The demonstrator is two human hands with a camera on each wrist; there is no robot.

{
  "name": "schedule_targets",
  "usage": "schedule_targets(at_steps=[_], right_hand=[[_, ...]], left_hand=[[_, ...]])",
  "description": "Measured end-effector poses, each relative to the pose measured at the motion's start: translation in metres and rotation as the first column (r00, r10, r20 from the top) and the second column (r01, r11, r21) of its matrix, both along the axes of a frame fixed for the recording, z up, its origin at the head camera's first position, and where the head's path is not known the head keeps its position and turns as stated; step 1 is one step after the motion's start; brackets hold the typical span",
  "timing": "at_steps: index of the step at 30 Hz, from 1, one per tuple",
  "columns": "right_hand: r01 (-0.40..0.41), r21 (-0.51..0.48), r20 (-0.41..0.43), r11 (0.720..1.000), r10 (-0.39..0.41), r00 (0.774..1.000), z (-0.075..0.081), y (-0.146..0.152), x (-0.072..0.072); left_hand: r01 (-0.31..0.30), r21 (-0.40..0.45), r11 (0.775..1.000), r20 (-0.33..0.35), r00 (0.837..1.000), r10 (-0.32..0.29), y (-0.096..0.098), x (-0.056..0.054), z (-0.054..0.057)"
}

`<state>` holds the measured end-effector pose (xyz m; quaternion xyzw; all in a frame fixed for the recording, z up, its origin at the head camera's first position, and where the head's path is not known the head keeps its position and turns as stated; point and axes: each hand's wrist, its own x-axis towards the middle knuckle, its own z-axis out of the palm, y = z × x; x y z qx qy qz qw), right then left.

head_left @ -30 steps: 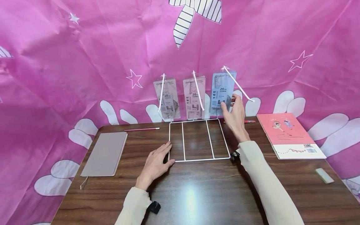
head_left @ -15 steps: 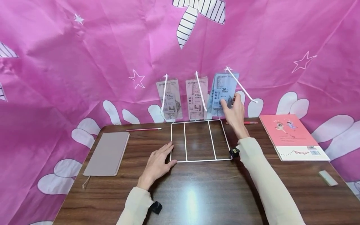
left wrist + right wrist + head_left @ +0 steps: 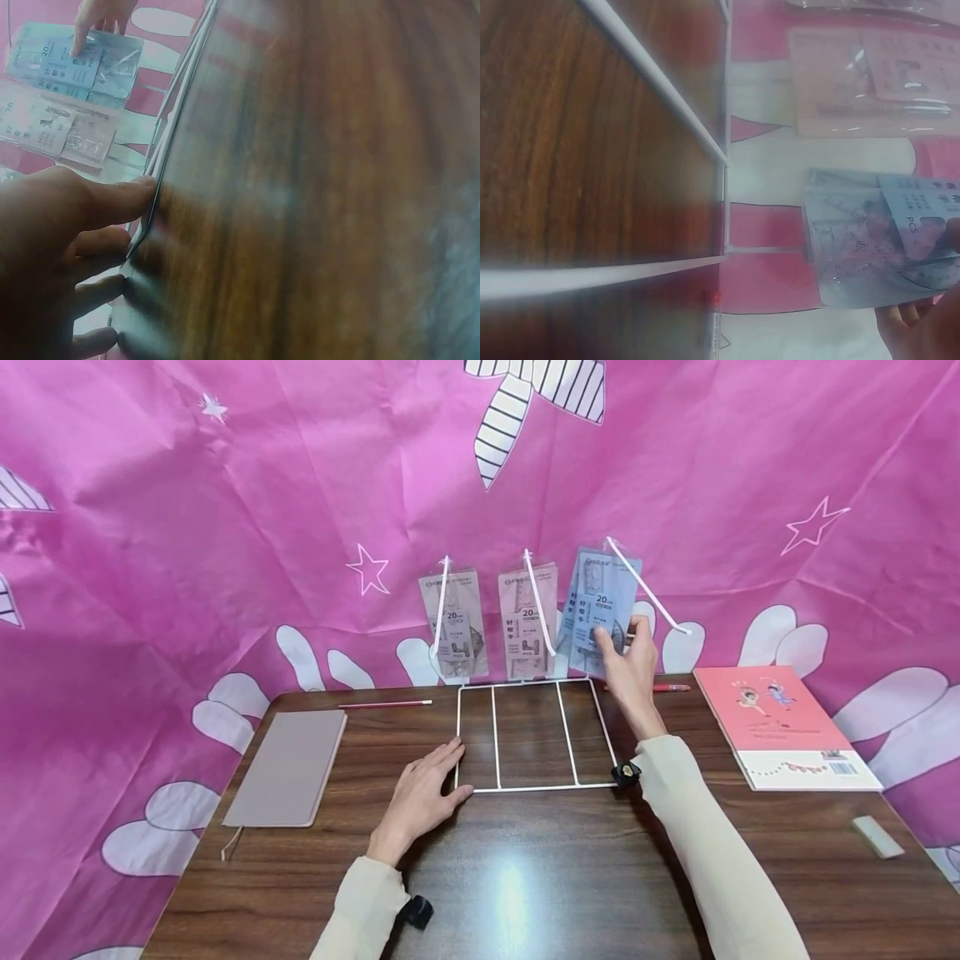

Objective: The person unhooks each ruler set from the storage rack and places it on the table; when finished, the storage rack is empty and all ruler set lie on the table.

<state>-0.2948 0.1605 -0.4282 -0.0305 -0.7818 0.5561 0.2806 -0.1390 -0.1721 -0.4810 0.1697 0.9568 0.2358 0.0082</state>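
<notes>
My right hand [image 3: 632, 677] pinches a blue ruler set [image 3: 596, 581] in a clear pack, thumb on its front and fingers round its right edge. The pack hangs at the right-hand white hook [image 3: 648, 586]; a second blue pack [image 3: 567, 620] shows behind it. The right wrist view shows ruler scales and a protractor in the blue pack [image 3: 855, 240]. My left hand [image 3: 420, 797] rests on the table, fingers fairly straight, thumb and fingertips touching the front left corner of the white wire rack [image 3: 536, 788]. A grey ruler set [image 3: 463, 597] and a pink ruler set [image 3: 513, 602] hang to the left.
A grey notebook [image 3: 288, 768] and a red pencil [image 3: 386, 704] lie at the left. To the right are a red pen [image 3: 672, 688], a coral-and-white book [image 3: 772, 710] and a pale eraser-like block [image 3: 877, 837]. A pink patterned cloth [image 3: 300, 527] stands behind the table.
The held blue pack has come away from the one behind, which now shows at its left, and has shifted slightly along the hook. My left hand stays at the rack corner; the head view shifted slightly.
</notes>
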Motion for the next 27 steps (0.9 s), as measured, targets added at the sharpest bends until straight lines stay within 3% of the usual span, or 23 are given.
schedule_targets(at_steps=[16,23,27], right_hand=[[-0.060,-0.090,0.053,0.994,0.065,0.996,0.009,0.005,0.028],[-0.188,-0.198,0.065,0.962,0.204,0.977,0.012,0.009,0.038],[-0.249,-0.212,0.062,0.945,0.267,0.962,0.011,0.013,0.043]], left_hand=[[-0.005,0.010,1.000,0.018,1.000,0.005,0.000,0.000,0.002],[-0.009,0.026,1.000,0.026,1.000,0.009,0.000,0.000,0.002],[-0.010,0.026,1.000,0.031,0.999,0.009,0.000,0.000,0.002]])
